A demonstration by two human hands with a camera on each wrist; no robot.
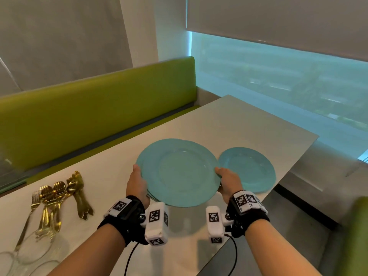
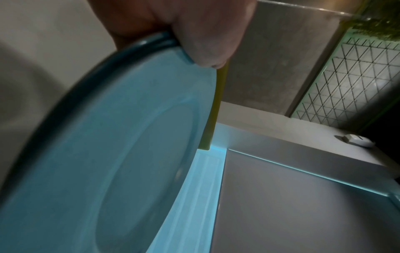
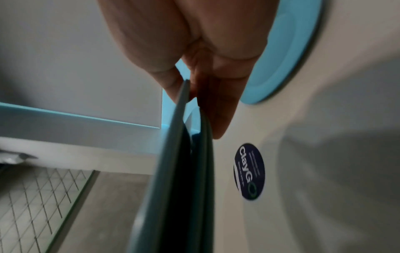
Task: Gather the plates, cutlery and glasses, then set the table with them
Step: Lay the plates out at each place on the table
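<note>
A stack of turquoise plates [image 1: 179, 172] hangs above the white table [image 1: 229, 124], held from both sides. My left hand [image 1: 137, 184] grips its left rim, thumb on top [image 2: 207, 42], the plates [image 2: 103, 154] filling that view. My right hand [image 1: 227, 182] grips the right rim; in the right wrist view its thumb and fingers [image 3: 194, 65] pinch the plate edges [image 3: 184, 162], which gape apart there. One more turquoise plate [image 1: 249, 168] lies flat on the table to the right, also seen as the plate [image 3: 285, 59]. Gold cutlery [image 1: 57, 198] and clear glasses [image 1: 29, 253] sit at the near left.
A green bench [image 1: 89, 116] runs along the table's far side, with a window [image 1: 288, 80] to the right. A second green seat [image 1: 356, 236] shows at the right edge. A round dark sticker [image 3: 249, 171] is on the tabletop below the plates.
</note>
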